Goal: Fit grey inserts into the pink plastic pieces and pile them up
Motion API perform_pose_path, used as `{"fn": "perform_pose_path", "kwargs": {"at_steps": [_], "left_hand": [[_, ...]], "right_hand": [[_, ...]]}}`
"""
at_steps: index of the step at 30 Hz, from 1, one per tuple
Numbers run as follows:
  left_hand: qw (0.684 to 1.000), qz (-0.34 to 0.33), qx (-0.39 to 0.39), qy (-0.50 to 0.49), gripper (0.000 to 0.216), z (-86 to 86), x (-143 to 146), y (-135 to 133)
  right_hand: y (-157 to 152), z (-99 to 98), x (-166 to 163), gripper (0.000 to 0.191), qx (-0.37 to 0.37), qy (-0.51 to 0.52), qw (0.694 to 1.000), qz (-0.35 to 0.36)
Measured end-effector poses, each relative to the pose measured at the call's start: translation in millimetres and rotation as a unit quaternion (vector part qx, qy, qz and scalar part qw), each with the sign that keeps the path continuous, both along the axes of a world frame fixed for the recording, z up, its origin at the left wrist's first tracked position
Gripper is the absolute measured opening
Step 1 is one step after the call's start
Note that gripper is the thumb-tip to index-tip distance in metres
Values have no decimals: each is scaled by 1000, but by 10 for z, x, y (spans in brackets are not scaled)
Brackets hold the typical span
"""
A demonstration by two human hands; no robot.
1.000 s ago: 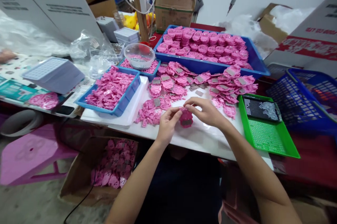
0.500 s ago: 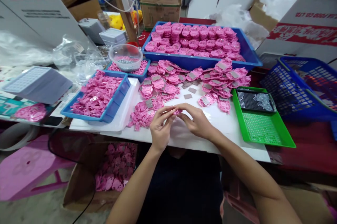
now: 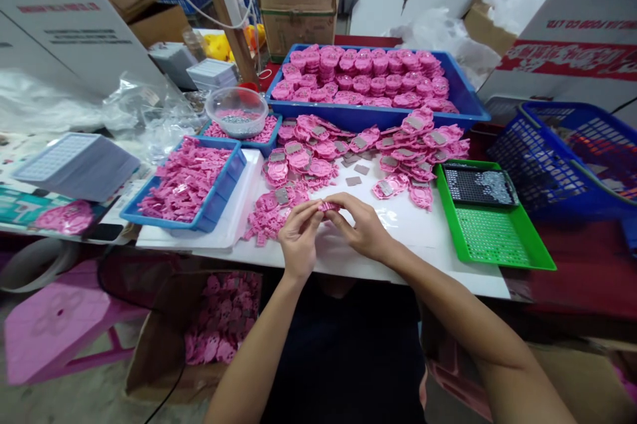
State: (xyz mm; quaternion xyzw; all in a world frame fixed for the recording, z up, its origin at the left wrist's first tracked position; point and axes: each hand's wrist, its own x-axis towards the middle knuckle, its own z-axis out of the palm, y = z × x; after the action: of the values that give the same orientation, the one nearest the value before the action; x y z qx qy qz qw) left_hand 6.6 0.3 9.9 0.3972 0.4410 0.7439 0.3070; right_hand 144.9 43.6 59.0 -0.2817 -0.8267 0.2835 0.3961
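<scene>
Pink plastic piece (image 3: 329, 206) pinched at fingertips of left hand (image 3: 297, 238) and right hand (image 3: 367, 231), both closed on it. Loose pink parts (image 3: 318, 155) heaped just beyond grip; green tray (image 3: 497, 258) off to its right.

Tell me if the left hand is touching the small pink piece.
Touching. The head view shows fingers of the left hand pinching the pink piece from its left, with the right hand gripping the other side.
</scene>
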Motion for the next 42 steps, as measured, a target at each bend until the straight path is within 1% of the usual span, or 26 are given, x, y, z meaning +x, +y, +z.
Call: {"fn": "perform_pose_path", "kwargs": {"at_steps": [4, 6, 9, 13, 15, 18, 21, 25, 30, 33, 35, 38, 40, 42], "left_hand": [[1000, -12, 12, -20, 16, 10, 4, -9], [1000, -14, 14, 4, 15, 34, 13, -31], [998, -5, 15, 59, 15, 67, 37, -67], [996, -7, 29, 80, 14, 70, 63, -86], [996, -8, 24, 87, 14, 55, 61, -76], [996, -13, 12, 89, 13, 30, 49, -48], [997, -25, 10, 78, 12, 15, 37, -28], [998, -22, -6, 60, 17, 13, 22, -37], [998, 3, -13, 56, 20, 0, 42, -41], [998, 12, 5, 62, 28, -24, 76, -26], [996, 34, 6, 76, 30, -42, 89, -20], [992, 71, 0, 104, 27, -58, 84, -24], [992, 78, -11, 102, 27, -54, 70, -30], [994, 69, -35, 72, 28, -38, 56, -33]], "right_hand": [[-35, -12, -12, 22, -4, 27, 1000, 2], [-56, -32, -37, 20, -10, 46, 999, 5], [-64, -62, -59, 17, 0, 60, 998, -13], [-39, -80, -43, 10, 40, 21, 999, -24], [-23, -82, -33, 9, 53, -6, 998, -32], [-10, -97, -32, 8, 59, -34, 997, -46], [-17, -132, -57, 7, 56, -41, 995, -65], [-26, -153, -105, 6, 39, -33, 996, -74], [0, -81, -87, 9, -14, 20, 1000, -14], [6, -71, -53, 16, -58, 58, 997, -14], [7, -96, -40, 20, -89, 65, 994, -12], [9, -140, -36, 25, -121, 66, 990, -3], [5, -152, -37, 27, -117, 67, 991, -9], [-3, -152, -36, 27, -86, 61, 994, -28]]}}
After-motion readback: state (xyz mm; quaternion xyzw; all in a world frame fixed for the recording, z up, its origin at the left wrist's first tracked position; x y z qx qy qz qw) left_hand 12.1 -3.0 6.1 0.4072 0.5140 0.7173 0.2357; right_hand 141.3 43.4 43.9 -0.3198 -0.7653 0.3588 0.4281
